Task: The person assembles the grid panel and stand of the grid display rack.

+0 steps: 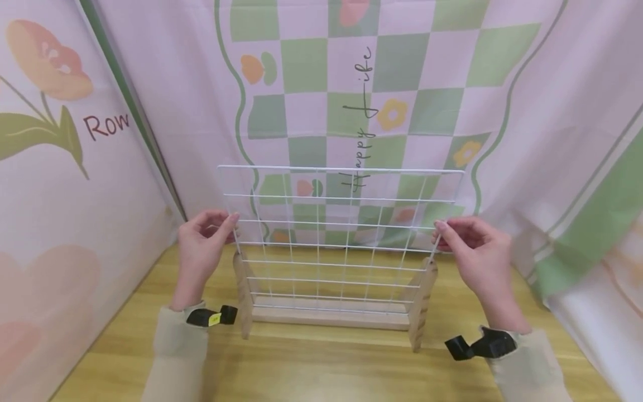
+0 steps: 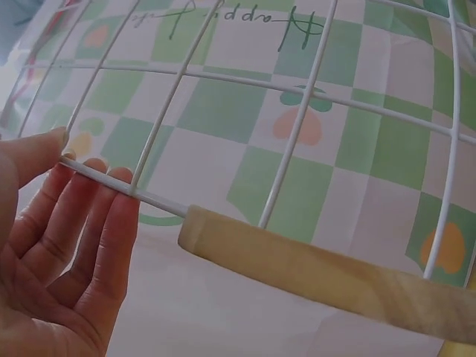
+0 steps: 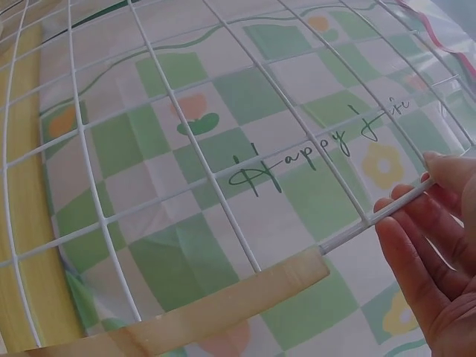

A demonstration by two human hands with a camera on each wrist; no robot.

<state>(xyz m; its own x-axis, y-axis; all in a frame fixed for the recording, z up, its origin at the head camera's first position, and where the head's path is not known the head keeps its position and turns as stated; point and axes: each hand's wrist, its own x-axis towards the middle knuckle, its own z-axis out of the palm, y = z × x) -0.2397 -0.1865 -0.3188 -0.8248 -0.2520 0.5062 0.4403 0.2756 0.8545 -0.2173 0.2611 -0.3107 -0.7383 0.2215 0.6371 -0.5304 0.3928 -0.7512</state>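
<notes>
A white wire grid panel [image 1: 346,224] stands upright between the two side posts of a wooden stand [image 1: 331,318]. My left hand [image 1: 207,240] pinches the panel's left edge wire between thumb and fingers, just above the left post [image 1: 243,296]. On the other side my right hand [image 1: 474,245] pinches the right edge wire a little above the right post [image 1: 424,304]. Close up in the left wrist view, the left thumb and fingertips meet the edge wire [image 2: 104,178] beyond the post's tip. The right wrist view shows the right fingers around the opposite edge wire [image 3: 387,208].
The stand rests on a wood-grain table [image 1: 321,368]. Behind it hangs a printed cloth [image 1: 301,67] with green checks and flowers, and another patterned cloth [image 1: 100,212] hangs at the left. Both wrists wear black camera straps [image 1: 494,343].
</notes>
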